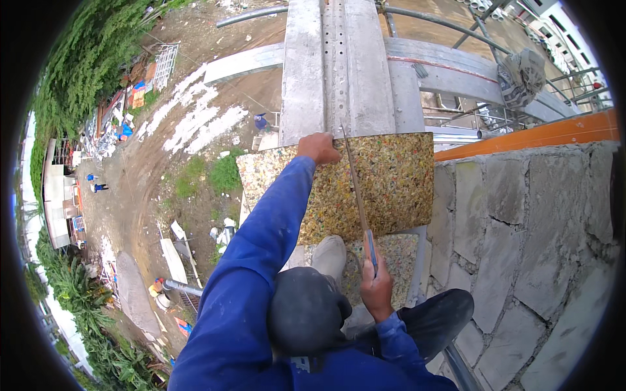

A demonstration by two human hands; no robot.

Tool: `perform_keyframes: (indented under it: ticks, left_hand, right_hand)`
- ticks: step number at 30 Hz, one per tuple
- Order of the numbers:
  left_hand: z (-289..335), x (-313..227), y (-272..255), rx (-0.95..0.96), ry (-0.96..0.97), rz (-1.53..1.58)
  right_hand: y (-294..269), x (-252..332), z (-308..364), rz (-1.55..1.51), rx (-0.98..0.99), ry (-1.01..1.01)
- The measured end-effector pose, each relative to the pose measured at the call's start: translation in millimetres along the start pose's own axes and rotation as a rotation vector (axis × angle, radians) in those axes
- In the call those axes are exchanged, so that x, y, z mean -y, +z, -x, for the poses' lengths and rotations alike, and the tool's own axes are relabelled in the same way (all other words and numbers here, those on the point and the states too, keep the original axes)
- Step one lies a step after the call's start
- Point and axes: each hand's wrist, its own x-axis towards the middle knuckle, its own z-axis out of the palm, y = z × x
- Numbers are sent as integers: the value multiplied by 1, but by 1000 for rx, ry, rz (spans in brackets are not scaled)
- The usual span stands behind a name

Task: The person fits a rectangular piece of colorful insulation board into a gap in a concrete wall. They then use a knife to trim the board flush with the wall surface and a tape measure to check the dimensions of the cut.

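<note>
Your right hand (377, 287) was clenched round the handle of the saw (357, 189), just below the speckled board (398, 182) at the centre of the frame. The board's long axis ran left to right; the blade lay across it, steeply upward, its tip past the upper edge. Your left hand (318, 148) rested on that edge, nearer the tip, just left of the blade; whether its fingers gripped, you couldn't tell.
</note>
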Motion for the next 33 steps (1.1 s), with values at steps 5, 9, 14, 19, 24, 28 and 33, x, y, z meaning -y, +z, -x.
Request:
perform_keyframes:
  ticks: [5,9,14,19,24,28,33]
  left_hand:
    - [13,-22,-8,-67,25,17]
    - [1,-18,-5,4,20,9]
    - [-3,-4,-7,-32,-8,-1]
    - [13,-14,-4,-46,-6,-31]
    - [34,-39,-33,-7,-16,16]
    - [30,-27,-20,-21,-40,-20]
    - [25,-16,-9,-40,-10,20]
  right_hand:
    - [23,-15,-45,63,-54,23]
    - [53,-15,-137,36,-97,9]
    - [-34,19,42,-30,33,20]
    - [1,0,-22,62,16,27]
    - [48,-3,-147,-27,-67,-30]
    - [2,30,-63,-16,32,83]
    - [-60,23,80,-35,60,71]
